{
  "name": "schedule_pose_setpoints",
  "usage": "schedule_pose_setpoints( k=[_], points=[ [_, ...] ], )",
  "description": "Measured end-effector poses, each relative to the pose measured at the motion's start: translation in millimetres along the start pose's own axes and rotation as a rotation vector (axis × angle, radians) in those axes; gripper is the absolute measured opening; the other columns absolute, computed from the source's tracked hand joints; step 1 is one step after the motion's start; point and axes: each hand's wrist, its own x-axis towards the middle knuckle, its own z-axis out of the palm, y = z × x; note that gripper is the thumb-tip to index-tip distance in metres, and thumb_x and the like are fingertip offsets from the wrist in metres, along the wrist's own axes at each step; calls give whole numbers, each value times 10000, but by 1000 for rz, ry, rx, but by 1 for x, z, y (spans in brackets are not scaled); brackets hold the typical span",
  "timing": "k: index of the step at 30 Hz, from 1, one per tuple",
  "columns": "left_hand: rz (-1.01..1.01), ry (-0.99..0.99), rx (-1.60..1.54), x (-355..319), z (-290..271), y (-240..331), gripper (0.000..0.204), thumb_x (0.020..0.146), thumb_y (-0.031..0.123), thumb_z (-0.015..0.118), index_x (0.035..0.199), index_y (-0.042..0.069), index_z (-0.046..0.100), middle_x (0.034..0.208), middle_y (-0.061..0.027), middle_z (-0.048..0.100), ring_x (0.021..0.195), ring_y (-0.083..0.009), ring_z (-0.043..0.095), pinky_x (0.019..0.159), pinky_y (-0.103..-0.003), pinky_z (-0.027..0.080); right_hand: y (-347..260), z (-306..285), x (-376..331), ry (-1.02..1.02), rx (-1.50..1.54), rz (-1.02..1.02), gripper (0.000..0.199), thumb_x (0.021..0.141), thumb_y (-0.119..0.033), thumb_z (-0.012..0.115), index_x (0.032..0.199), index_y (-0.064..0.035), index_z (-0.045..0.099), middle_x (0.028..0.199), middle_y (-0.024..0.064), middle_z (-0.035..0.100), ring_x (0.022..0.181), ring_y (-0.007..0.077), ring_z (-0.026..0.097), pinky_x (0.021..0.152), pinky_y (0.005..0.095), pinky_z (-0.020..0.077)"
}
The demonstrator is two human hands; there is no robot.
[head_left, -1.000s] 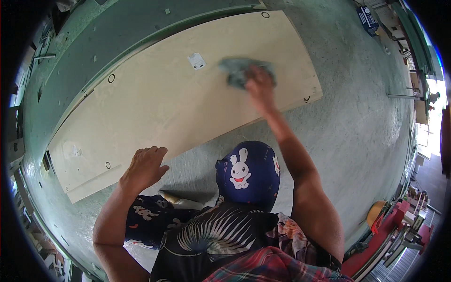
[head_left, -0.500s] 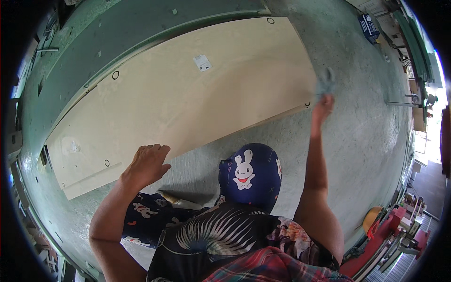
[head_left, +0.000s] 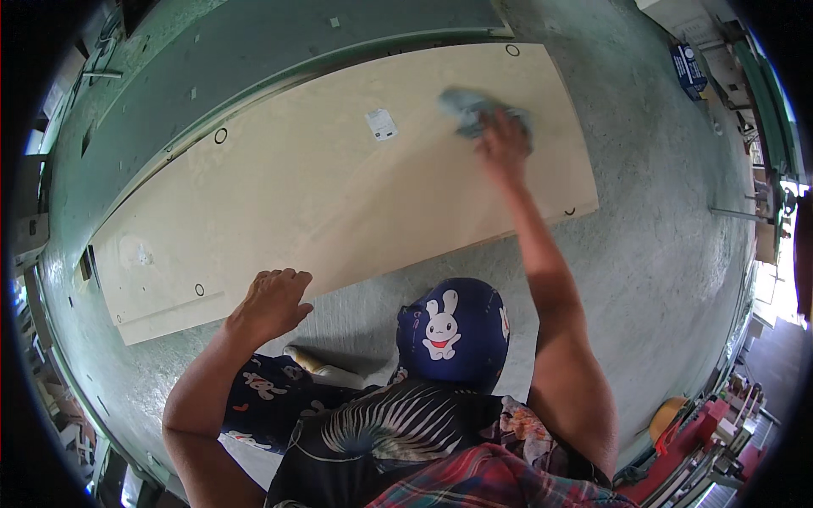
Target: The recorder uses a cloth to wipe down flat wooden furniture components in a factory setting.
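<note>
A long beige panel (head_left: 279, 195) lies before me, with small dark rings near its corners and a white label (head_left: 381, 124) on its face. My right hand (head_left: 506, 148) is stretched over the panel's right half, pressing a blue-grey cloth (head_left: 474, 110) under its fingers. Motion smears both the cloth and the fingertips. At the panel's near edge, my left hand (head_left: 275, 303) leans with its fingers bent forward and its thumb apart, holding nothing that shows.
Behind the panel stretches a dark green board (head_left: 279, 42). My knee (head_left: 453, 334), in dark blue rabbit-print fabric, is close to the panel's near edge. Red machinery (head_left: 699, 444) stands at lower right, and a blue box (head_left: 688, 70) sits at upper right.
My right hand and the cloth have swept left from beyond the panel's right end onto its face. My left hand stays at the near edge. The view has shifted slightly.
</note>
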Motion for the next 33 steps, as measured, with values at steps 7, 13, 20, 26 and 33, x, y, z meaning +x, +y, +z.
schedule_pose_setpoints(
  k=[7,13,20,26,33],
  points=[
    [88,89,-64,15,2,0,438,782,199,685,1158,24,545,983,-143,614,961,-301,592,910,-405,432,278,-36,-15,57,-104,747,374,945,-265,408,1243,-76,533,1311,157,488,1193,297,479,964,415,408],
    [-5,-11,-41,1,10,-12,446,779,209,685,1156,16,545,1005,-162,619,979,-303,591,908,-405,433,190,-60,-31,370,114,809,330,934,-208,445,1170,-12,566,1232,203,532,1166,331,497,966,408,419],
    [15,34,-54,5,10,-14,366,783,207,682,1066,12,557,950,-159,620,949,-308,601,899,-419,435,-66,-29,-17,-175,159,-89,484,886,-145,525,1358,-159,417,1429,127,345,1289,388,325,1067,499,261],
    [-49,-19,-90,6,1,-6,443,781,208,681,1158,16,546,1009,-159,621,983,-309,588,903,-415,434,-1,18,80,37,79,-102,450,877,-223,521,1319,-167,462,1386,135,392,1240,406,370,1025,527,283],
    [-114,1,-120,3,-1,1,448,778,195,687,1167,28,542,1014,-154,618,1012,-307,578,936,-414,413,203,54,115,91,-55,224,409,934,-229,449,1323,-103,448,1339,165,459,1218,333,438,1018,426,342]
  ],
)
